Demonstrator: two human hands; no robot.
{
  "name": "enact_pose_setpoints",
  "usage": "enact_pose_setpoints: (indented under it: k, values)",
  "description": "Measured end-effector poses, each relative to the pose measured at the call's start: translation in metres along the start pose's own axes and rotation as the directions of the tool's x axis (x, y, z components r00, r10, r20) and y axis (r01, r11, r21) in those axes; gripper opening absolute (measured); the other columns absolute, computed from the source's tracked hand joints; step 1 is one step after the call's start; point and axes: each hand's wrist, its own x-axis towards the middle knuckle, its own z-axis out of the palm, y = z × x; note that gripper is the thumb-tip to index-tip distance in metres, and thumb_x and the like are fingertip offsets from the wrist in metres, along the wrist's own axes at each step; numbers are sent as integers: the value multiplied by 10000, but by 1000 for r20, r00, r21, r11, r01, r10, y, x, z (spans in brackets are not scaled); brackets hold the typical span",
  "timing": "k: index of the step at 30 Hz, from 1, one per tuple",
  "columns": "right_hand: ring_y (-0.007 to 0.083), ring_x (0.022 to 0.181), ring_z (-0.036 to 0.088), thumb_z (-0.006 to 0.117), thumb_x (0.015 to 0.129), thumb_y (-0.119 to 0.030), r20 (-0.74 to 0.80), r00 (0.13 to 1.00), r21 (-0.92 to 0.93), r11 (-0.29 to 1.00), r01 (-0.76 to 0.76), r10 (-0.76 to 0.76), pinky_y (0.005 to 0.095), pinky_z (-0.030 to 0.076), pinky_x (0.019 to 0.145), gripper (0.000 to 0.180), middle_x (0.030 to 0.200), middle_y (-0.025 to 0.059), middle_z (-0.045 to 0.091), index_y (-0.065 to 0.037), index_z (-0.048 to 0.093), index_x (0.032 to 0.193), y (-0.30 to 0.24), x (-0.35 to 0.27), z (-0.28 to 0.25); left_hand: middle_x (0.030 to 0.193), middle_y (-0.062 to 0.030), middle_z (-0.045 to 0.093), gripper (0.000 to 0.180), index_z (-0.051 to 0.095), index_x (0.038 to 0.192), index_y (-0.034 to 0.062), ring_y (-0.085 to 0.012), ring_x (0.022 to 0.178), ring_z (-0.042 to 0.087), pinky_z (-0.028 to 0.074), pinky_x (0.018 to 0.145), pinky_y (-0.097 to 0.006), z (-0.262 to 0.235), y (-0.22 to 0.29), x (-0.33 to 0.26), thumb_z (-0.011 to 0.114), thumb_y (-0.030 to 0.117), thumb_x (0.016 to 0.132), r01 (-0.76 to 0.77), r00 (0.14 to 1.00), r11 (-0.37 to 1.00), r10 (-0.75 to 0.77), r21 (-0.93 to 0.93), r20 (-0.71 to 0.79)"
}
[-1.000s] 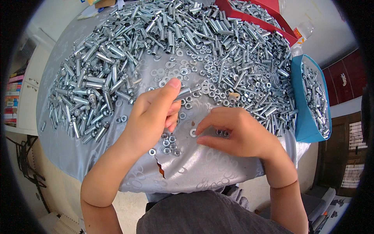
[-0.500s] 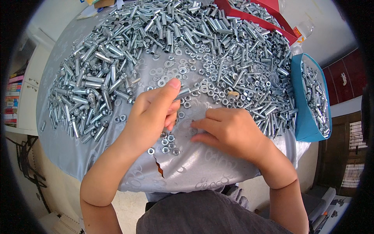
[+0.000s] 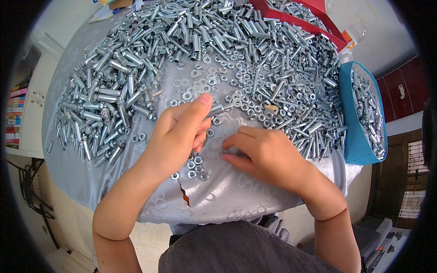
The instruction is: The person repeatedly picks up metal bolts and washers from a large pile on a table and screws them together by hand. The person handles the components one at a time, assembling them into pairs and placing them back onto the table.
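Observation:
My left hand (image 3: 182, 125) is closed around an expansion bolt (image 3: 216, 110), a shiny metal sleeve with a threaded end that points right. Just below this hand lie several loose hex nuts (image 3: 198, 168) on the silver-grey tablecloth. My right hand (image 3: 266, 152) is low over the cloth to the right, with thumb and forefinger drawn together in a pinch. Whatever lies between those fingertips is too small and too hidden to make out. Flat washers (image 3: 195, 86) and more nuts (image 3: 248, 105) are scattered beyond both hands.
A heap of metal sleeves (image 3: 218, 38) spans the far side of the table. Sleeve-and-bolt pieces (image 3: 109, 98) pile up at left, threaded bolts (image 3: 314, 132) at right. A blue box (image 3: 353, 145) and a red tray (image 3: 302, 25) hold more hardware. The tablecloth has a tear (image 3: 184, 194).
My right thumb and forefinger have drawn closer together near the cloth. The left hand keeps its hold on the expansion bolt, almost still. The view has shifted very slightly.

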Motion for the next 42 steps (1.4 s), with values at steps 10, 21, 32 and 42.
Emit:
enact_pose_setpoints:
  k: [10,21,32,42]
  values:
    - [238,567,557,610,744,-142,-51,998,-86,996,26,-30,329,446,496,143,665,61,519,-92,611,879,-5,0,0,506,37,330,472,351,532,109,-51,461,331,301,459,-211,-1,0,-1,426,411,887,3,1000,1000,-3,24,1]
    - [198,535,548,650,712,-202,26,989,-165,975,146,-144,308,433,465,163,612,30,492,-110,630,845,2,0,-1,542,44,349,443,365,554,113,-40,473,338,302,456,-205,0,-1,-1,425,391,893,-4,1000,1000,4,0,23]
    - [260,614,570,632,728,-139,43,999,77,997,-26,23,340,454,534,132,717,88,560,-68,597,834,-1,0,0,528,39,348,462,357,545,112,-44,465,335,307,454,-210,2,-1,-1,423,416,886,0,1000,999,0,37,8]
    - [233,545,544,624,717,-98,109,993,66,997,-47,40,324,431,496,85,668,85,546,-49,559,739,-5,1,-4,494,38,326,475,327,530,114,-55,451,328,303,454,-213,0,-1,0,421,413,887,-4,1000,999,4,42,-9]
